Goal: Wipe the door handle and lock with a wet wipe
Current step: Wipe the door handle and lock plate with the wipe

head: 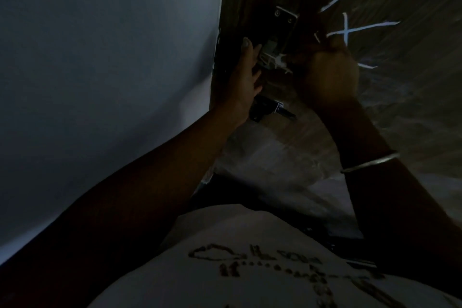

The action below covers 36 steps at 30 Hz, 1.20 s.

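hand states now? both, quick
Left hand: open, fingers spread against the dark metal door latch.
Right hand: fisted at the latch; grip contents cannot be told.

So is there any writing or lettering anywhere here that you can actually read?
Dark lettering on the person's white shirt: too dim and blurred to read.
White chalk-like strokes on the brown wooden door: crossed lines like an "X", no readable word.
Small blue-white tag on the lower black metal latch: too small to read.

Two hands; one bangle; one door; two latches
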Motion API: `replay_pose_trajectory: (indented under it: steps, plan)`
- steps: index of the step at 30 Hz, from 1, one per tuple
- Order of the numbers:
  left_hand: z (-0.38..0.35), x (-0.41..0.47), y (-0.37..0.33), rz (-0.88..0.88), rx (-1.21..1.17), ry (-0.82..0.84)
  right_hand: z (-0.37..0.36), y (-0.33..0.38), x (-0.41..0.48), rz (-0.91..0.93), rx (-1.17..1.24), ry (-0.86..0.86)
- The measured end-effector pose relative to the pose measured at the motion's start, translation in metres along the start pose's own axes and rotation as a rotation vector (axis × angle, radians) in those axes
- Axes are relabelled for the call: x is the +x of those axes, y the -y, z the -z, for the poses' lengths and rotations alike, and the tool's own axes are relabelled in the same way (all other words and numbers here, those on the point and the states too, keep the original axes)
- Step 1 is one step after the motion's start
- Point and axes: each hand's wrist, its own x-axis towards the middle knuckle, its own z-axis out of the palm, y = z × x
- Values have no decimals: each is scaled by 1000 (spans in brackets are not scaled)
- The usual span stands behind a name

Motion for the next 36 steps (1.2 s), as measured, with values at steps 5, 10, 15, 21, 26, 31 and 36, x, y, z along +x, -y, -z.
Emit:
replay_pose_trajectory:
  steps: [5, 10, 15, 21, 26, 31, 36]
  plan:
    - [-2, -1, 3, -10, 15, -7, -5, 16, 0, 19, 28, -73]
    - [0, -2, 1, -20, 33, -14, -9, 26, 14, 14, 90, -105]
    - [2, -2, 0, -28, 64, -2, -8, 10, 10, -99, 7, 22]
    - [5, 0, -2, -5, 111, 22, -5, 2, -3, -294, 11, -18]
    - [6, 4, -2, 9, 112, 19, -12, 27, 10, -74, -14, -209]
    - [7, 7, -1, 16, 98, -1, -21, 34, 23, -58, -100, -130]
    - [6, 4, -5, 13, 136, 12, -16, 9, -9, -224, -75, -107]
